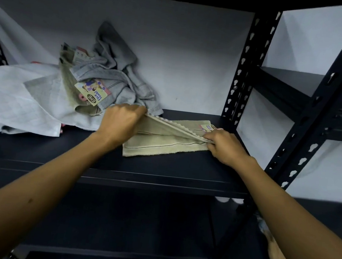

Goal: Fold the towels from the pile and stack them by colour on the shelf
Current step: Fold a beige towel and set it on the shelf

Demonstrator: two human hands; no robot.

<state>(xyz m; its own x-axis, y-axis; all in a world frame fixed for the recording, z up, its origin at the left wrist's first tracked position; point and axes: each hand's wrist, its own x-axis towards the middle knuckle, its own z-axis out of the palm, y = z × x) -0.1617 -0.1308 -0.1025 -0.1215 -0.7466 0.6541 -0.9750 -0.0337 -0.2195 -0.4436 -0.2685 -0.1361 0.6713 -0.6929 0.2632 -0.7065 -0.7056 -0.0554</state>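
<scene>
A beige towel (159, 145) lies on the black shelf (161, 170), partly folded, with a paper label near its far right corner. My left hand (122, 119) pinches the towel's upper edge at the left, and my right hand (225, 146) pinches the same edge at the right, stretching it taut a little above the lower layer. Behind my left hand sits the pile (111, 80) of crumpled grey and beige towels with a "face towel" label (91, 94) showing.
A white cloth (18, 99) spreads over the shelf's left part beside the pile. Black perforated uprights (242, 77) stand at the shelf's right end, with another shelf unit (298, 88) beyond. A lower shelf (134, 221) lies dark below the front edge.
</scene>
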